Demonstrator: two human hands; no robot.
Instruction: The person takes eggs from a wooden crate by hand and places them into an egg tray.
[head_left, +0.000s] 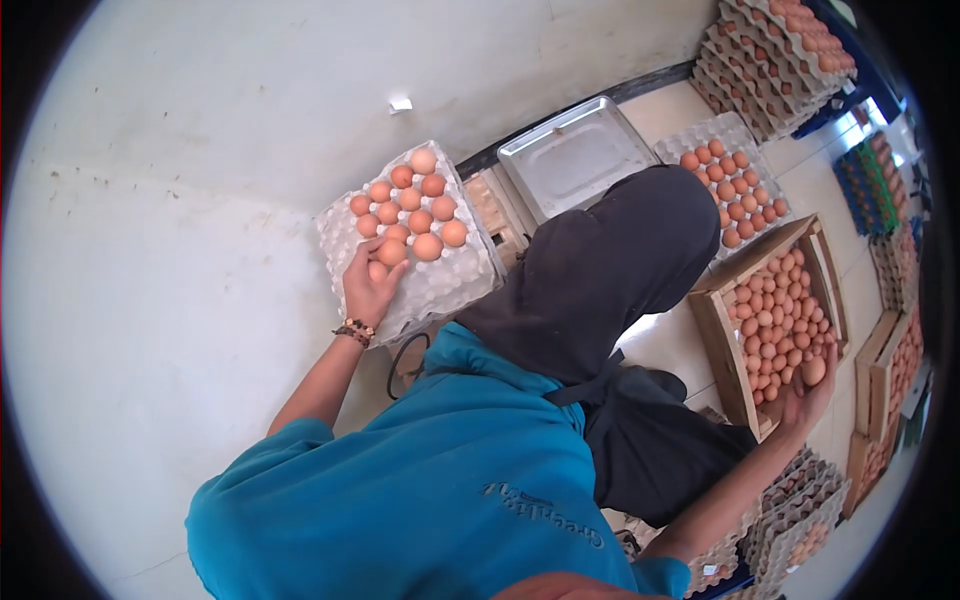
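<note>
My left hand (370, 285), with a beaded bracelet at its wrist, is over a grey cardboard egg tray (450, 285). Its fingers are curled around a brown egg (391, 253), and another egg lies under the palm side. Several brown eggs fill part of that tray, while cups along its near and left sides hold none. On the other side of my body, my right hand (803, 398) is at the corner of a wooden crate (720, 345) heaped with loose brown eggs (775, 320). An egg (813, 371) rests in its fingers; part of that hand is turned away.
A metal scale pan (575, 150) is by the wall. Beyond my knee lies a partly filled egg tray (735, 185). Tall stacks of filled trays (760, 70) stand at the upper right, with more crates (875, 370) at the far right and trays (795, 520) below.
</note>
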